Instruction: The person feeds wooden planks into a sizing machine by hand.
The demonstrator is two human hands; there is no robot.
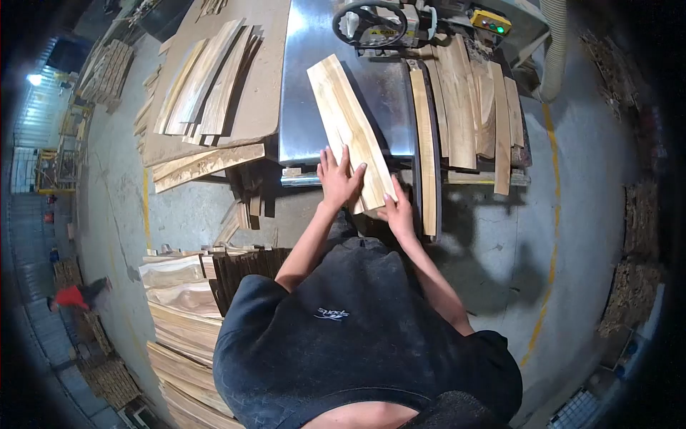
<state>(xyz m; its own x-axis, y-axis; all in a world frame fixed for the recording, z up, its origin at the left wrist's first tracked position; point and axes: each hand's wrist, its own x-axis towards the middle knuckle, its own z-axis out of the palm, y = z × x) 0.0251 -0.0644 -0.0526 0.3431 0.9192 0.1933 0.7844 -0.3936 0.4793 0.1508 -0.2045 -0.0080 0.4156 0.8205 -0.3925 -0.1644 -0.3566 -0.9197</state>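
A pale wooden board (348,129) lies at a slant over the front of a shiny metal machine table (296,107), its near end jutting past the table's edge towards my body. My left hand (339,177) is on the board's left side near that end, fingers spread, with the thumb on its upper face. At the near right corner, my right hand (397,210) grips the board, thumb on top and the other fingers along its edge. Just right of the board, a narrow wood strip (426,157) lies in a dark channel.
A handwheel (370,23) and a yellow control box (490,22) are at the top. Boards (457,107) lie to the right, others (207,79) on a side table (268,71). Stacked boards (179,307) stand at lower left. A person in red (71,297) is far left.
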